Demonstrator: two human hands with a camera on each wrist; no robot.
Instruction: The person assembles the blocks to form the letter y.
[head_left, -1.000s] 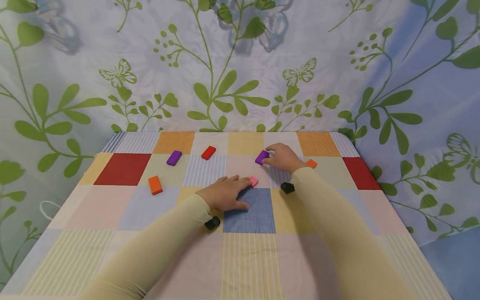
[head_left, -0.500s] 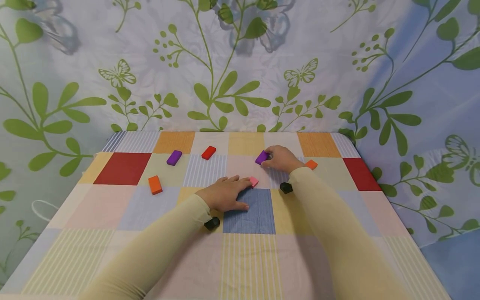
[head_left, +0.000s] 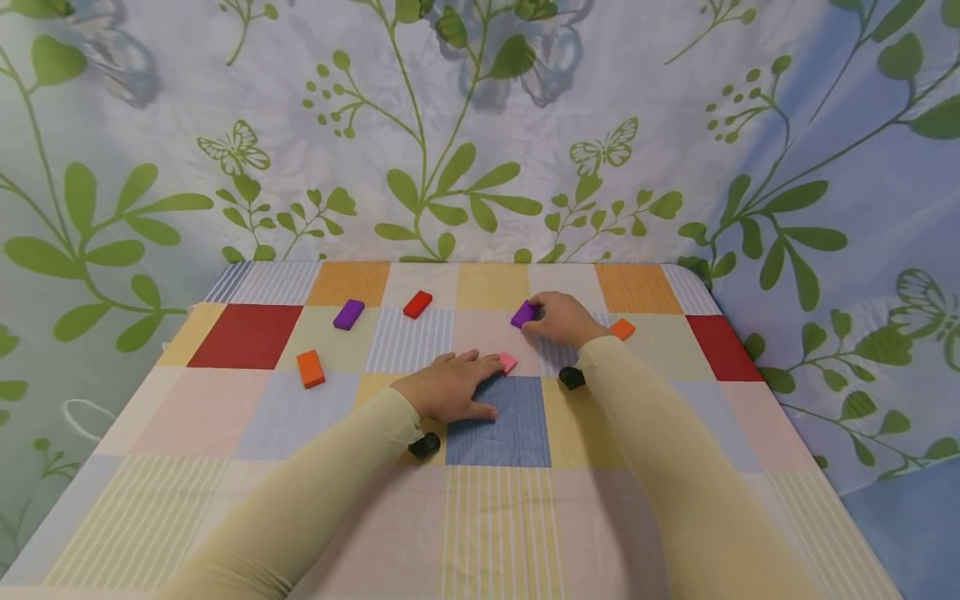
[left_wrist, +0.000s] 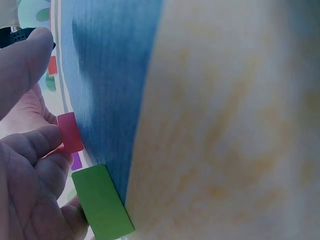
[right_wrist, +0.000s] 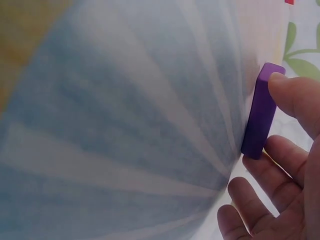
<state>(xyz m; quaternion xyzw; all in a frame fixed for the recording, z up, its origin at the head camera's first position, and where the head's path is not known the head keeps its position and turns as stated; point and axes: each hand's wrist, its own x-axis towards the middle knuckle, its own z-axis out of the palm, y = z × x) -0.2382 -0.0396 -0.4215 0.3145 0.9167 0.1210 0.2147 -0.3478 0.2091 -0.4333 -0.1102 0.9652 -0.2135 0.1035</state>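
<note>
My left hand (head_left: 448,390) lies palm down over the cloth with its fingers spread. Its fingertips reach the pink block (head_left: 508,362), which looks deeper pink in the left wrist view. That view also shows a green block (left_wrist: 102,202) beneath the hand, close to the lower fingers; the head view hides it. Farther back, my right hand (head_left: 566,318) pinches a purple block (head_left: 522,315) between thumb and fingers. In the right wrist view this purple block (right_wrist: 260,115) stands against the cloth, thumb at one end, a finger at the other.
To the left lie another purple block (head_left: 348,315), a red block (head_left: 417,305) and an orange block (head_left: 311,369). A second orange block (head_left: 622,329) sits beside the right wrist, partly hidden. A leaf-patterned curtain (head_left: 450,125) rises behind the patchwork-covered table (head_left: 495,533).
The fingers of my right hand have closed in on the purple block, which has hardly shifted. My left hand and the other blocks stay where they were.
</note>
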